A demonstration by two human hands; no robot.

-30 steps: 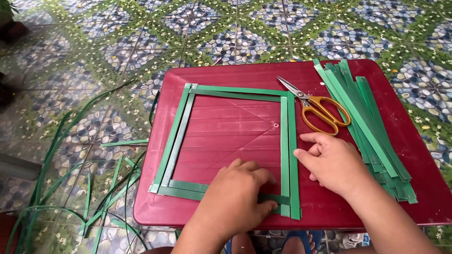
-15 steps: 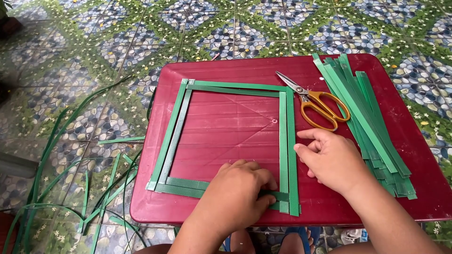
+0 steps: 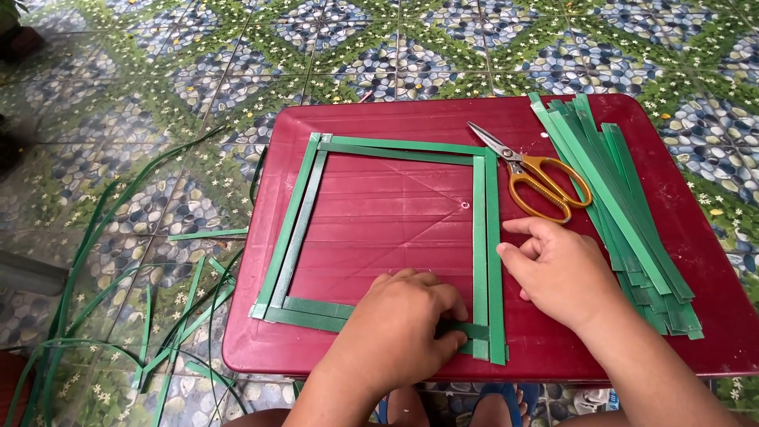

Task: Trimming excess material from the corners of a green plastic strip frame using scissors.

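Green flat strips form a square frame (image 3: pixel 300 221) on a dark red table top (image 3: pixel 395 229). My left hand (image 3: pixel 399 324) presses down on the frame's near bottom strips close to the lower right corner, thumb and fingers pinching them. My right hand (image 3: pixel 561 269) rests flat on the table just right of the frame's right-hand strips (image 3: pixel 486 237), fingertips touching their edge. It holds nothing.
Orange-handled scissors (image 3: pixel 538 178) lie shut at the table's back right. A stack of cut green strips (image 3: pixel 624 213) lies along the right side. Loose green strips (image 3: pixel 118 300) trail over the patterned tile floor on the left. My feet in sandals show below the table's front edge.
Both hands stay near the frame's lower right corner. My left hand's fingers have closed a little more on the bottom strips. The view has shifted slightly.
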